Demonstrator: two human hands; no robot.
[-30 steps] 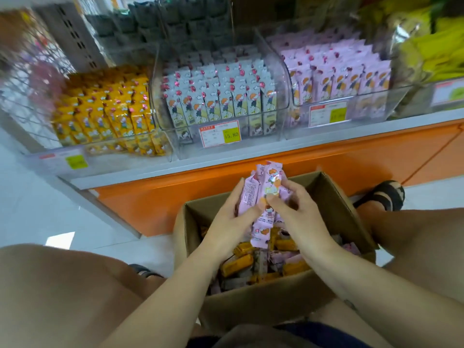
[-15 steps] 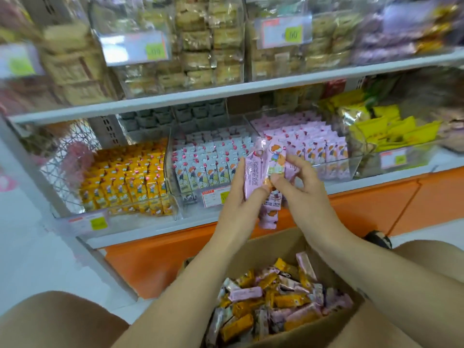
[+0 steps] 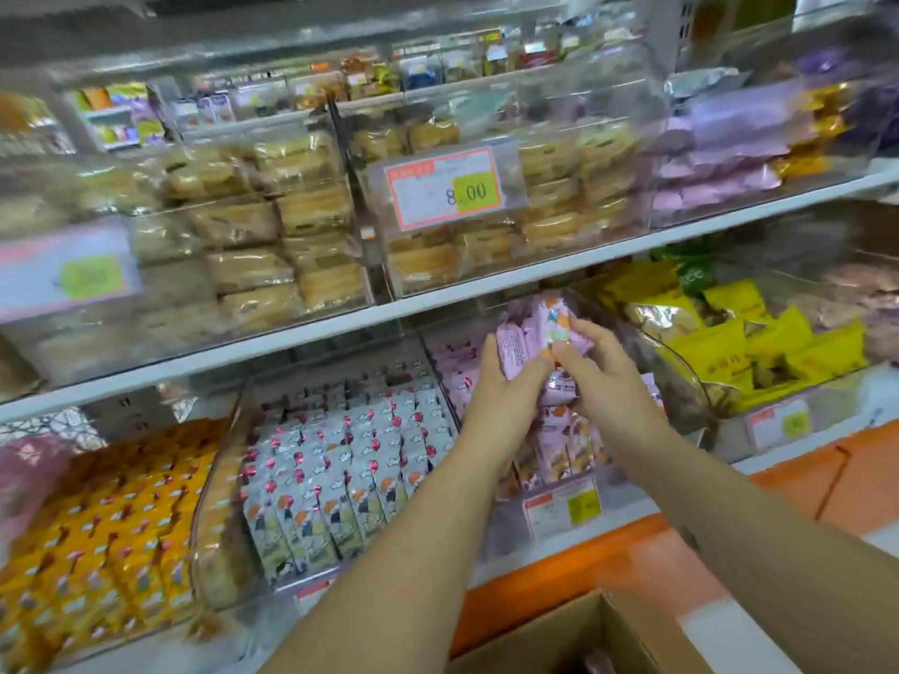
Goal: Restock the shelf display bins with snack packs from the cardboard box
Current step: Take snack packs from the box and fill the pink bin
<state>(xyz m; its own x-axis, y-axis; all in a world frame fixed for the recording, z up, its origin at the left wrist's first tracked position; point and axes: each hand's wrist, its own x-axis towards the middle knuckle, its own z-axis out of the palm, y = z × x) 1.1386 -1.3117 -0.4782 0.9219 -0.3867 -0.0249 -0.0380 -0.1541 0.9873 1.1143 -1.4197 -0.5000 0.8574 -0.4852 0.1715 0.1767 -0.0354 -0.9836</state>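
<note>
Pink film packs sit pinched in curled fingers [image 3: 591,340] — the left hand [image 3: 506,386] and right hand [image 3: 605,381] clasp one bundle of snack packs [image 3: 528,335] just above the clear bin [image 3: 535,522] of matching packs on the lower shelf. They look light, soft and slippery — best squeezed across their middles. The wrappers are glossy with orange cartoon print. The cardboard box [image 3: 559,639] lies near.

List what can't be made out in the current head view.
Head view: count of pink snack packs, overlapped and partly covered by the left hand and right hand.
Head view: pink bin fill level, hidden behind both hands and forearms.
Head view: cardboard box contents, cut off by the bottom edge.
Head view: left price tag digits, motion-blurred.
</note>
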